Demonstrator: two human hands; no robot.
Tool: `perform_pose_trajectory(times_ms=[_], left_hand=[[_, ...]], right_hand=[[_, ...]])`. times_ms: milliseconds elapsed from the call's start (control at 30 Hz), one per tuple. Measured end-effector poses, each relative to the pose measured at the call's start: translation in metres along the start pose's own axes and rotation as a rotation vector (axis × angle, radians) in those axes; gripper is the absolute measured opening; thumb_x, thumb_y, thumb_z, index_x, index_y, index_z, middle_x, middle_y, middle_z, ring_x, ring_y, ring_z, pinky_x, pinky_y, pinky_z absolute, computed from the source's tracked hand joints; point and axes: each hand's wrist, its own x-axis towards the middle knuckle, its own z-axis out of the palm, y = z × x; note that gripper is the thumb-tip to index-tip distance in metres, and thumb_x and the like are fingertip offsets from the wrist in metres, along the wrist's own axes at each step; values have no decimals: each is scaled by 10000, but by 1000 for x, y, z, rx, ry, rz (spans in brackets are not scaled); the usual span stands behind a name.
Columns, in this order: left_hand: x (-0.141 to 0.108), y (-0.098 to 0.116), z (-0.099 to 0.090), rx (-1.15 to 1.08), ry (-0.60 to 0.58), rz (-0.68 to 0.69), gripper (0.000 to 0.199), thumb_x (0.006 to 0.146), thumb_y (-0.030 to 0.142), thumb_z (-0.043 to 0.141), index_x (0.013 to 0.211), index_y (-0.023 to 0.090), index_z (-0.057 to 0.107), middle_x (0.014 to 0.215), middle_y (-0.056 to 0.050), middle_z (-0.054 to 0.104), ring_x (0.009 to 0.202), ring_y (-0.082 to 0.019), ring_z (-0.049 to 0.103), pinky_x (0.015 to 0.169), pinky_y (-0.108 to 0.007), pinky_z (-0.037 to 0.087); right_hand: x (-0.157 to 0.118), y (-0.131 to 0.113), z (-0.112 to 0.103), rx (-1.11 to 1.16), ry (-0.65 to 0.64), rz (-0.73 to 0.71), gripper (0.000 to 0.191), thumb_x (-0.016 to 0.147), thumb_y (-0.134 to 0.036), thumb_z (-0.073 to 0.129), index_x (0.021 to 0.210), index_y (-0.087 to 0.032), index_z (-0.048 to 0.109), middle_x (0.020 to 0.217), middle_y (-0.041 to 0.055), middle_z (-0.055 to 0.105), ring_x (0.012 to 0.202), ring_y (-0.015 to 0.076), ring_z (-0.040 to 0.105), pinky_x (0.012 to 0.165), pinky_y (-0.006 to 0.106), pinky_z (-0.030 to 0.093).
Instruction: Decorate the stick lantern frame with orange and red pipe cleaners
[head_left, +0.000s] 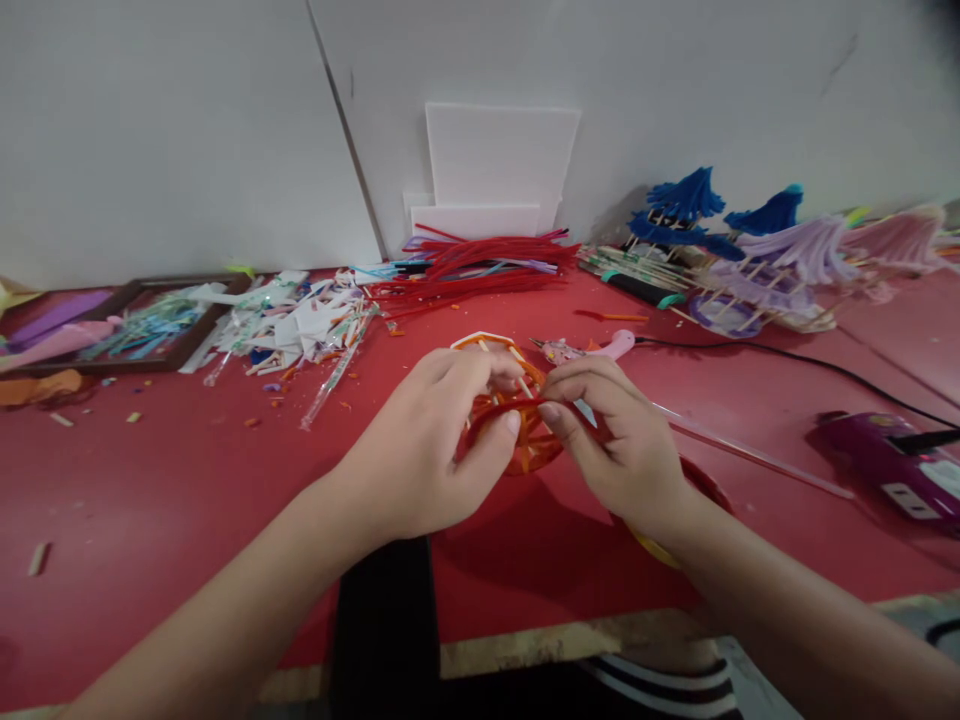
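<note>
Near the middle of the table my left hand (424, 450) and my right hand (630, 445) meet over a small orange frame (529, 460) with pale wooden sticks (521, 375). A fuzzy red pipe cleaner (525, 404) runs between them, pinched by thumb and fingers on each side. My left hand also rests around the frame's left side, which it partly hides. Just behind my right fingers lies a pink glue gun (611, 345), its black cord trailing right. Below my right wrist, a yellow curved edge (656, 548) shows beside a red curved piece (705, 485).
Red pipe cleaners (480, 265) lie piled at the back. White scraps (300, 320) and a dark-framed tray (187, 345) are on the left. Blue pipe-cleaner roofs (686, 200) and lilac ones (802, 245) stand back right. A clear rod (765, 455) and a purple socket box (892, 465) lie right.
</note>
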Motion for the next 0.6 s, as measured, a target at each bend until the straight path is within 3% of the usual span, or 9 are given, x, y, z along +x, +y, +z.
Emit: perform_pose_trajectory(times_ms=[200, 433, 600], left_hand=[[4, 1, 2, -1, -27, -31, 90, 863, 244, 585, 870, 162, 621, 867, -39, 697, 857, -190, 612, 819, -328, 463], [3, 2, 5, -197, 122, -337, 130, 835, 322, 626, 801, 198, 642, 778, -6, 689, 705, -155, 621, 660, -290, 472], [3, -2, 4, -287, 146, -394, 170, 827, 308, 618, 938, 179, 610, 882, -36, 686, 785, -165, 643, 706, -292, 512]], right_hand=[[-1, 1, -2, 6, -1, -18, 74, 874, -157, 579, 853, -213, 623, 864, 44, 656, 857, 180, 613, 777, 362, 505], [-4, 2, -3, 100, 34, 132, 234, 947, -326, 481, 1118, -240, 617, 1099, 64, 666, 1051, 199, 603, 928, 407, 470], [-2, 1, -4, 31, 186, 167, 169, 945, -252, 475, 942, -234, 644, 959, 59, 664, 966, 201, 606, 905, 417, 460]])
